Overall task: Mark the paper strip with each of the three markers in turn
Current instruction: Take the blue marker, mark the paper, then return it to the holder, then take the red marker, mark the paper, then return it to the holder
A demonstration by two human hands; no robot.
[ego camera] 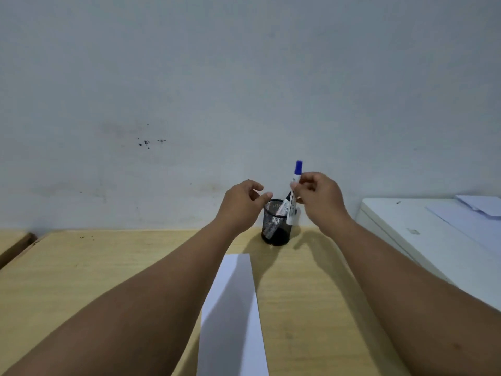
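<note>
A long white paper strip (pixel 233 316) lies on the wooden table between my forearms, running toward the near edge. Beyond its far end stands a black mesh pen cup (pixel 275 226) with other markers inside, partly hidden by the mesh. My right hand (pixel 318 198) pinches a white marker with a blue cap (pixel 295 185), held nearly upright over the right side of the cup, cap on top. Just left of the cup's rim, my left hand (pixel 242 203) hovers with its fingers curled and apart, holding nothing.
The wooden table (pixel 81 280) ends at a pale wall close behind the cup. A white box-like unit (pixel 423 234) with loose papers (pixel 479 206) on top stands at the right. Another wooden surface edge shows at far left.
</note>
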